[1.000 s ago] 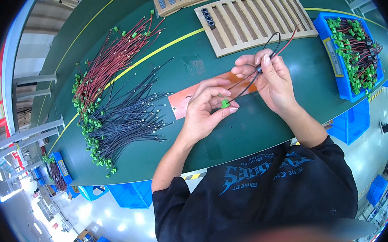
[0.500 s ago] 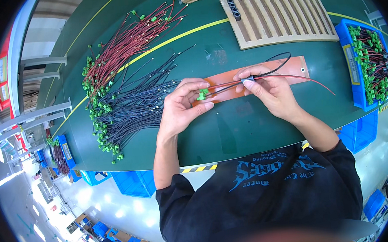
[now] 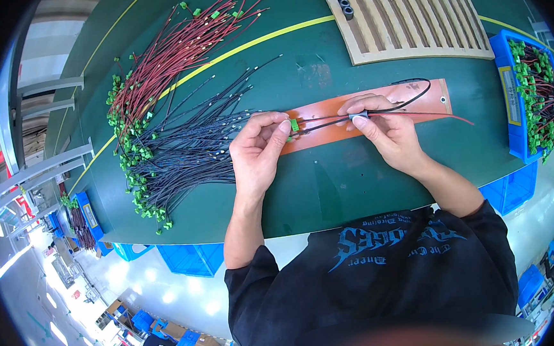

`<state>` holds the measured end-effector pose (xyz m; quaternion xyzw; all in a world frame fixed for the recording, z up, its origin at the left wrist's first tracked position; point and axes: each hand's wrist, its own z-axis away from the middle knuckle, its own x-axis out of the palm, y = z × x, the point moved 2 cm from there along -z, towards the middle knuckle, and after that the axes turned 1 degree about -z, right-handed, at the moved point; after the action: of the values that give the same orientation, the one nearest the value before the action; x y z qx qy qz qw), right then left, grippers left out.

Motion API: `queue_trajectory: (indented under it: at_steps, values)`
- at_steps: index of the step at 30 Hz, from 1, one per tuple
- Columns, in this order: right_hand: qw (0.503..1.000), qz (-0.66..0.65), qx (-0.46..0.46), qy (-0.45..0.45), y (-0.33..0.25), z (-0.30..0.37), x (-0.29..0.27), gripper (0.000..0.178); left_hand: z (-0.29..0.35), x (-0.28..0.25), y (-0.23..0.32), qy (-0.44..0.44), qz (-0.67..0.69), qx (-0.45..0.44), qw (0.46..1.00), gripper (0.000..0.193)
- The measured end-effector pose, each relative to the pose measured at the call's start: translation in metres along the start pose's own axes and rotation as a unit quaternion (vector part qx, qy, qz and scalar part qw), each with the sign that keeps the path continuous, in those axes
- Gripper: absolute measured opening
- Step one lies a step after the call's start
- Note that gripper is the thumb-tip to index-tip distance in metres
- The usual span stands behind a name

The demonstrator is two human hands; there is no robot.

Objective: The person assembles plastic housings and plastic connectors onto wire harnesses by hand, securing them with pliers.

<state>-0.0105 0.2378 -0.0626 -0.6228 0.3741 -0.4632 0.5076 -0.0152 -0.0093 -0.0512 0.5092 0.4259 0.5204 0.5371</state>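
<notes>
My left hand (image 3: 261, 145) pinches a green connector (image 3: 295, 125) between thumb and fingertips. From it a black wire (image 3: 321, 127) and a red wire (image 3: 443, 114) run right, through a small dark ring-shaped core (image 3: 358, 115). My right hand (image 3: 390, 133) is closed on that core, thumb in front and fingers behind. Beyond the core the black wire curls back in a loop, while the red wire's free end trails right. Both hands are just above an orange strip (image 3: 326, 137) lying on the green table.
Bundles of red wires (image 3: 161, 78) and black wires (image 3: 192, 153) with green connectors lie to the left. A slotted tray (image 3: 359, 55) at the far right holds several dark cores (image 3: 343, 2). A blue bin (image 3: 510, 111) of wired connectors stands at the right edge.
My left hand's fingers have closed together on the green connector, with the thumb raised to it. The black wire's loop has shifted slightly right; my right hand keeps the core.
</notes>
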Motion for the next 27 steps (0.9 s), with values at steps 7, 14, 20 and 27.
queue_trajectory:
  at_steps: [7, 14, 20, 27]
  values:
    - [1.0, 0.028, 0.0, 0.002, 0.001, -0.002, -0.002, 0.017, -0.002, 0.006, -0.003, 0.009, -0.04, 0.043, 0.998, 0.014]
    - [0.996, 0.085, 0.012, -0.016, 0.002, -0.004, -0.004, 0.018, -0.003, 0.007, -0.005, 0.012, -0.171, 0.04, 0.984, 0.014]
    - [0.998, 0.042, 0.045, -0.004, 0.005, -0.004, -0.006, 0.018, -0.001, -0.008, 0.01, -0.086, -0.045, -0.019, 0.995, 0.022]
    - [0.999, 0.025, 0.031, 0.03, 0.005, -0.005, -0.006, 0.02, 0.008, -0.012, 0.011, -0.065, -0.147, 0.013, 0.987, 0.022]
